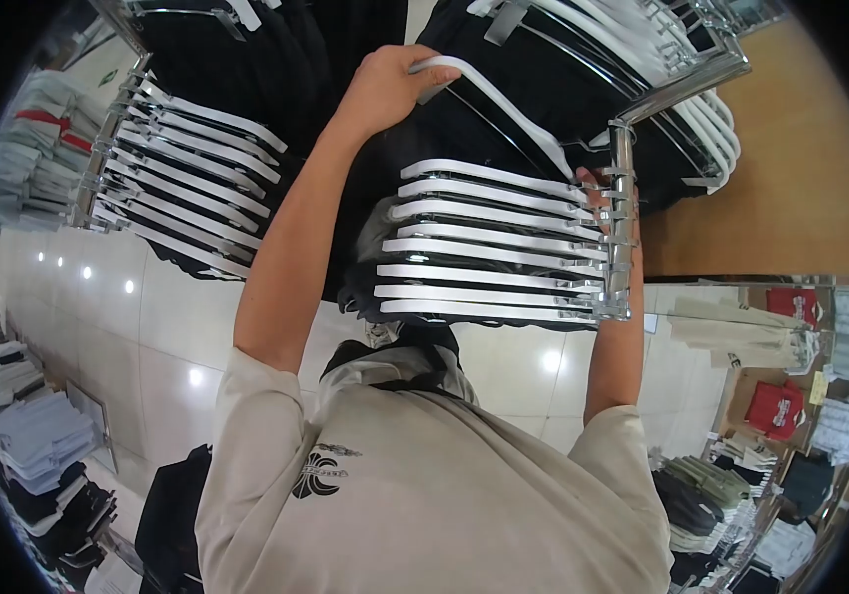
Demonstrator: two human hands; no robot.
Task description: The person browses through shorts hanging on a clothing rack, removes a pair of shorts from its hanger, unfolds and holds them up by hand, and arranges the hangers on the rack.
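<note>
My left hand (397, 87) is closed round the outer end of a white hanger (503, 101) that carries dark clothing. That hanger slants down to the right, to the metal rail (622, 168). At its hook end is my right hand (591, 180), mostly hidden behind the rail and hangers; only some fingers show, so its grip is unclear. Just below, several white hangers (489, 245) with black garments hang in a row along the same rail.
On the left, another rail (98, 158) holds white hangers (192, 178) with dark clothes. More white hangers (721, 129) are at upper right, by a wooden panel (791, 168). Folded clothes (43, 431) lie at lower left. Red garments (773, 409) are at right, above tiled floor (167, 327).
</note>
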